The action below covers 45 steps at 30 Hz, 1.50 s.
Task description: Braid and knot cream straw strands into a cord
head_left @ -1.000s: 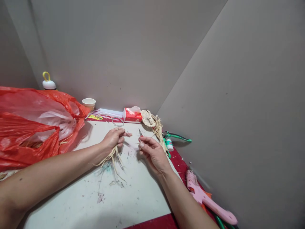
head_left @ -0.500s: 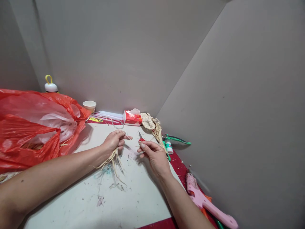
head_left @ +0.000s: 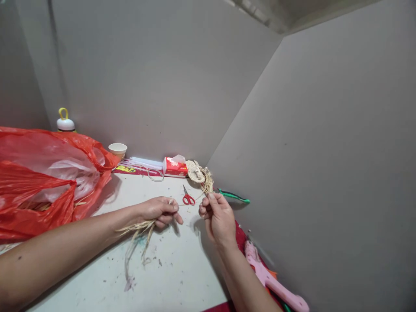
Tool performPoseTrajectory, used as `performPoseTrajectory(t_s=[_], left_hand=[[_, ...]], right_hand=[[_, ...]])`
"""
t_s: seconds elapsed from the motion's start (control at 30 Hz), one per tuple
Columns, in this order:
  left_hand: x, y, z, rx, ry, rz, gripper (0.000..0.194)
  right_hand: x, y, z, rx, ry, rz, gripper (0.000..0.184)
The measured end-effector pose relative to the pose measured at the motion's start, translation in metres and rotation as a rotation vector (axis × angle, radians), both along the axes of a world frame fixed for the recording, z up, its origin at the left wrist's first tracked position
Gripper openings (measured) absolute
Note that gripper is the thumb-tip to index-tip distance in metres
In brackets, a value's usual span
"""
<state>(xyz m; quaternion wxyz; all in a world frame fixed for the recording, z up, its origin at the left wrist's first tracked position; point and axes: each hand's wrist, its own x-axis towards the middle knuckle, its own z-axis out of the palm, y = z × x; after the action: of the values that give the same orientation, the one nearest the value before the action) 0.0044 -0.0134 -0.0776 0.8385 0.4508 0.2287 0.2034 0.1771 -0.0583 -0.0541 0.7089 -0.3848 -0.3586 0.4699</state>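
Observation:
My left hand (head_left: 162, 211) is closed around a bundle of pale raffia strands (head_left: 138, 227), whose loose ends hang below the wrist over the white board. A thin strand runs from its fingertips toward my right hand (head_left: 218, 214), which pinches the other end between thumb and fingers. Between and just beyond the hands, small red-handled scissors (head_left: 188, 199) lie on the white board (head_left: 172, 268), blades pointing away. Behind my right hand rests a woven raffia piece (head_left: 196, 172) with a bunch of loose raffia (head_left: 208, 180) beside it.
A red plastic bag (head_left: 48, 173) bulges at the left. Along the back are a paper cup (head_left: 118, 149), white sticks (head_left: 146, 163) and a red tissue pack (head_left: 175, 167). Green-handled pliers (head_left: 234, 196) and a pink glue gun (head_left: 269, 277) lie by the right wall.
My right hand has let go of the scissors, which now lie on the board, and pinches the thin strand. My left hand has turned, and the view has shifted slightly.

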Motion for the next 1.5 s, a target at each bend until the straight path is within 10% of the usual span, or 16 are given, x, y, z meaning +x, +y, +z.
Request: performPoseTrajectory(t_s=[0.1, 0.37, 0.77, 1.07, 1.3, 1.5], left_hand=[[0.0, -0.003, 0.0, 0.053, 0.009, -0.034, 0.027], [-0.003, 0.006, 0.01, -0.032, 0.153, 0.41, 0.016], [0.014, -0.034, 0.02, 0.163, 0.231, 0.193, 0.07], [0.013, -0.025, 0.014, 0.24, 0.144, 0.15, 0.034], [0.014, -0.035, 0.015, 0.894, 0.292, 0.39, 0.034], [0.012, -0.025, 0.012, 0.503, 0.281, 0.411, 0.024]], right_hand=[[0.006, 0.003, 0.002, -0.007, 0.031, -0.042, 0.033], [0.009, 0.002, -0.004, -0.105, -0.332, 0.075, 0.033], [-0.017, -0.009, -0.009, -0.222, -0.54, 0.346, 0.033], [-0.004, -0.004, -0.01, -0.153, -0.581, 0.194, 0.03], [-0.013, -0.006, -0.007, -0.205, -0.345, 0.171, 0.032], [-0.009, -0.003, -0.007, -0.285, -0.345, 0.241, 0.036]])
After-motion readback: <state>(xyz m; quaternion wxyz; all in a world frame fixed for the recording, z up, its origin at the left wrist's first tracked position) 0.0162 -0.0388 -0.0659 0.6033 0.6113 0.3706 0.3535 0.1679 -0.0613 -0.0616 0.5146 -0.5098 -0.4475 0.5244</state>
